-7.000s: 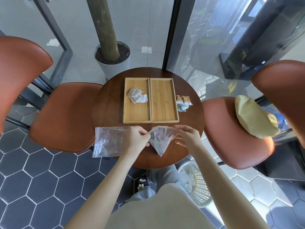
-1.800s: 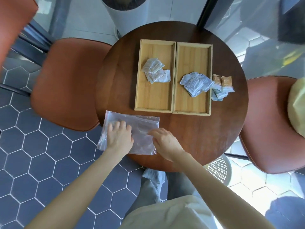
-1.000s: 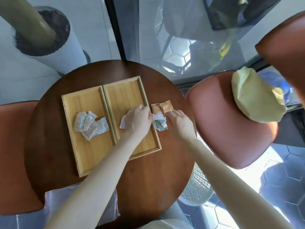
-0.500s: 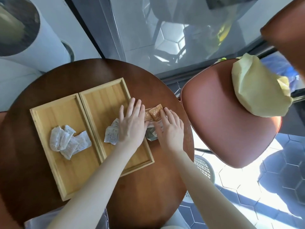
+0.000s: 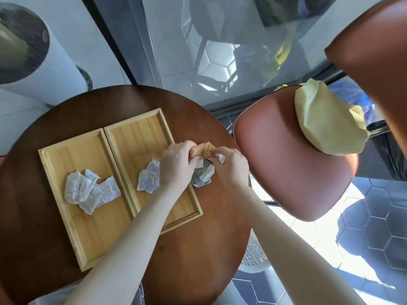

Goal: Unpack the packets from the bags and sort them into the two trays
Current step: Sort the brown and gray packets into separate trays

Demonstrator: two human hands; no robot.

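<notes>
Packets (image 5: 202,150) beside the right tray (image 5: 141,130), lying flat half a second ago, are now being lifted, pinched between both hands (image 5: 176,164) (image 5: 231,166); sorting is being continued.

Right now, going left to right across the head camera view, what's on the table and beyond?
White packets in the left tray → white packets in the right tray → brown packets held by both hands → chair → yellow bag.

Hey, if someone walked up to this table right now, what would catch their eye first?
Probably the two hands, left hand and right hand, gathering brown packets and a greenish one on the round table, just right of the trays. Next, the white packets heaped in the left tray and the right tray. Then the yellow bag on the chair at right.
</notes>
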